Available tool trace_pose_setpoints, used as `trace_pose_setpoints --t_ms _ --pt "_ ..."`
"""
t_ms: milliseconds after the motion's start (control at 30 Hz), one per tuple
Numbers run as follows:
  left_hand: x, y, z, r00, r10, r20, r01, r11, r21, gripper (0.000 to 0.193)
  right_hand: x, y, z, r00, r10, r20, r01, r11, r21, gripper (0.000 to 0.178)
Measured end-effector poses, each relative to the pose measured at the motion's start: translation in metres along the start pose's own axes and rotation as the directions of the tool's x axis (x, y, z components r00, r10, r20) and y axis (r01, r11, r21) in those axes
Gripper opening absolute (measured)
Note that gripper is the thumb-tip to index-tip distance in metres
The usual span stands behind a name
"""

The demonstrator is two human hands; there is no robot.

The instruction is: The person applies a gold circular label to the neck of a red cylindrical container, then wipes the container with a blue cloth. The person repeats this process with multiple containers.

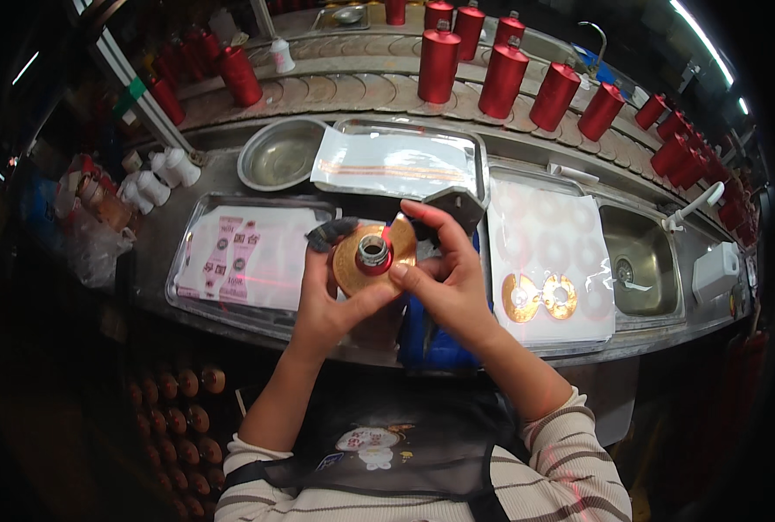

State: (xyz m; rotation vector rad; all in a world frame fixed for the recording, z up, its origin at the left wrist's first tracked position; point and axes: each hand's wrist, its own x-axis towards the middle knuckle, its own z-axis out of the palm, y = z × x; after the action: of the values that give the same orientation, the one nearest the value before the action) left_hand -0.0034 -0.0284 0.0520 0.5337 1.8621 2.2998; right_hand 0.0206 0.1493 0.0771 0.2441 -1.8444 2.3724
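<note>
In front of me a red bottle (pixel 385 264) points its open, silvery threaded neck up toward my view. A shiny gold ring-shaped label (pixel 350 266) lies around that neck over the shoulder, with a split at its upper right where red shows through. My left hand (pixel 325 291) is closed around the bottle's left side; dark covers wrap its fingertips. At the right, my right hand (pixel 450 285) pinches the label's edge, thumb low by the neck and forefinger at the split end. The bottle's lower body is hidden behind my hands.
A white backing sheet (pixel 526 235) at right carries two gold ring labels (pixel 520 297). A tray of printed pink labels (pixel 231 261) lies left. Behind are a metal bowl (pixel 281 157), a tray with a white sheet (pixel 396 161), and a conveyor carrying red bottles (pixel 502 83). A sink (pixel 640 252) is far right.
</note>
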Motion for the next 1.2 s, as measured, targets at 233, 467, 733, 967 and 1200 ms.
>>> trace_pose_setpoints --t_ms 233,467,733,967,1200 --pt "-0.017 -0.02 0.015 0.946 0.295 -0.135 -0.193 0.845 0.499 0.081 -0.006 0.003 -0.004 0.998 0.047 0.034 -0.04 0.986 -0.164 0.067" --pt "0.023 0.006 -0.026 0.926 -0.123 0.356 0.153 0.987 -0.055 0.102 -0.003 -0.004 -0.009 1.0 0.015 -0.025 -0.02 0.977 -0.211 0.065" --pt "0.019 0.018 -0.039 0.941 -0.076 0.329 0.102 0.993 -0.063 0.107 -0.011 0.002 -0.007 0.987 0.029 -0.16 -0.047 0.993 -0.109 0.045" --pt "-0.002 0.015 -0.017 0.986 -0.118 0.119 0.14 0.971 -0.193 0.055 -0.003 -0.003 0.001 0.983 0.181 -0.044 -0.185 0.976 -0.115 0.036" --pt "0.004 0.022 -0.01 0.99 -0.092 0.103 0.107 0.983 -0.147 0.057 -0.009 -0.007 -0.005 0.993 0.115 0.015 -0.1 0.916 -0.388 0.047"
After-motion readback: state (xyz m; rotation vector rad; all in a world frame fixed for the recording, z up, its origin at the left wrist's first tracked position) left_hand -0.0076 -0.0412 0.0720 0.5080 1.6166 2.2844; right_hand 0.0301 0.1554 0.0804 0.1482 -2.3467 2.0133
